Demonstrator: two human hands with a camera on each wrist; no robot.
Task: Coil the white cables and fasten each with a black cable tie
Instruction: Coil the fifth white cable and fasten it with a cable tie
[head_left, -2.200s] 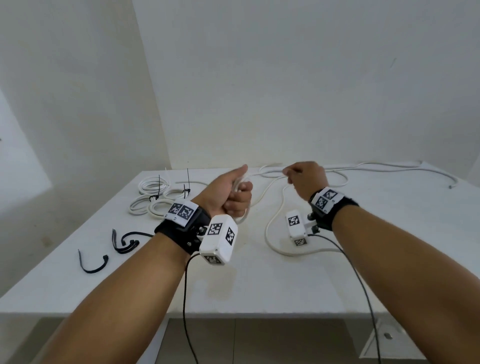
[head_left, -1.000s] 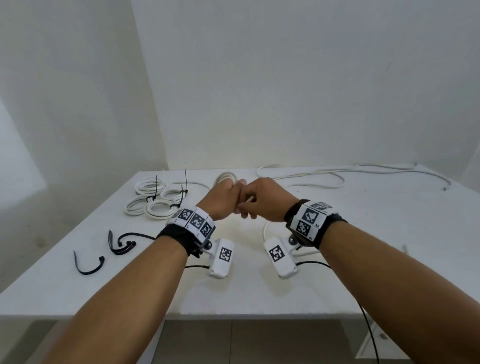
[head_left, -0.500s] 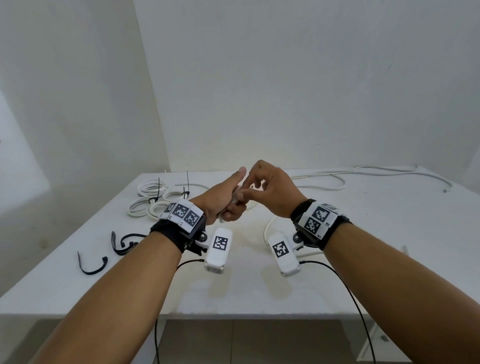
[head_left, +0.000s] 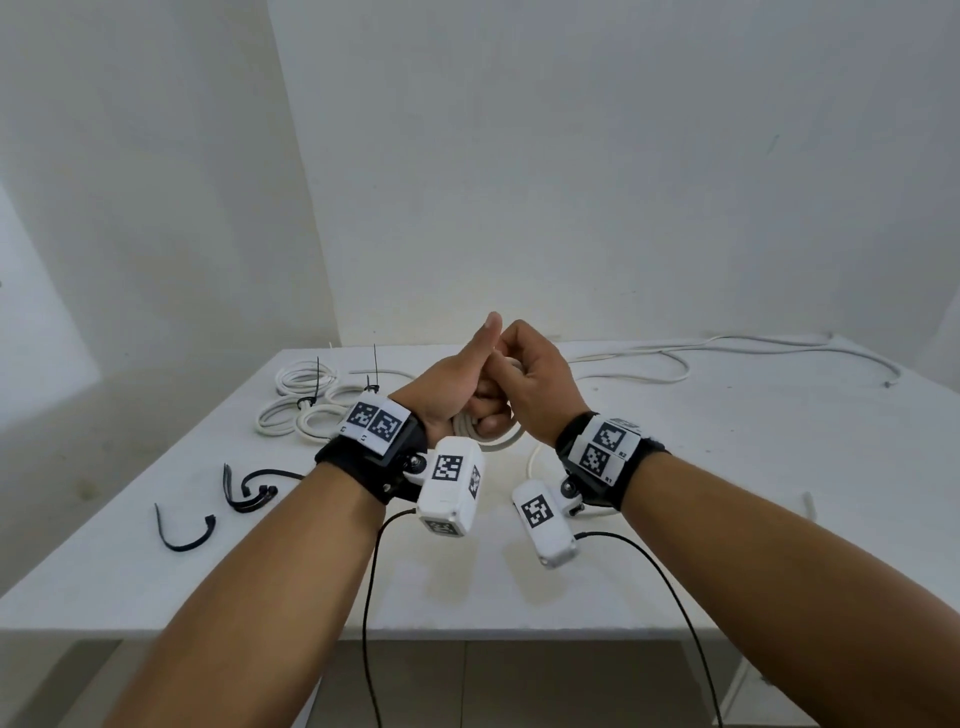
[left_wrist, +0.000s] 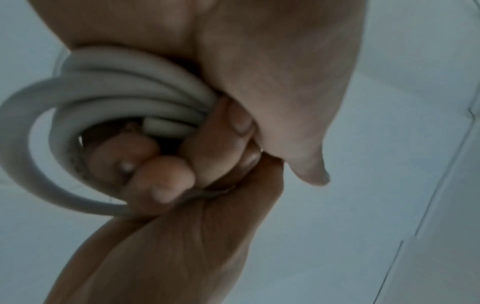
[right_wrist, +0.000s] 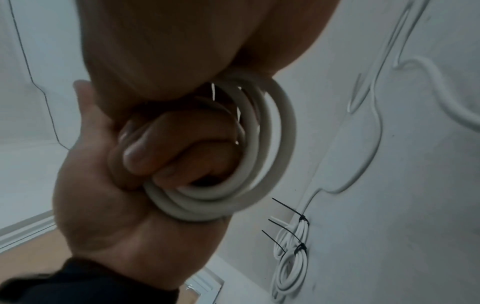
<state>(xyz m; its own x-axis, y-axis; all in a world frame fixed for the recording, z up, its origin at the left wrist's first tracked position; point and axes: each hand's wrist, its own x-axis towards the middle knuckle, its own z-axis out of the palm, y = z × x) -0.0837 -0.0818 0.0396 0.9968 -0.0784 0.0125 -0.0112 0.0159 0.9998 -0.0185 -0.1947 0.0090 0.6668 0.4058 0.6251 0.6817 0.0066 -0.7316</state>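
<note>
A white table (head_left: 727, 519) stands against white walls. Above its middle, the left hand (head_left: 452, 384) grips one coil (left_wrist: 109, 98) (several loops), and the right hand (head_left: 535, 384) curls round the same coil, fists now pressed closer than before. Left of the coil lie three tied bundles (head_left: 306, 400) and three loose ties (head_left: 244, 493).

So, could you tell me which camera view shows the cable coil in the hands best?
The right wrist view: the coil shows as several full loops. The left wrist view blurs it; the head view hides most of it behind both hands.
</note>
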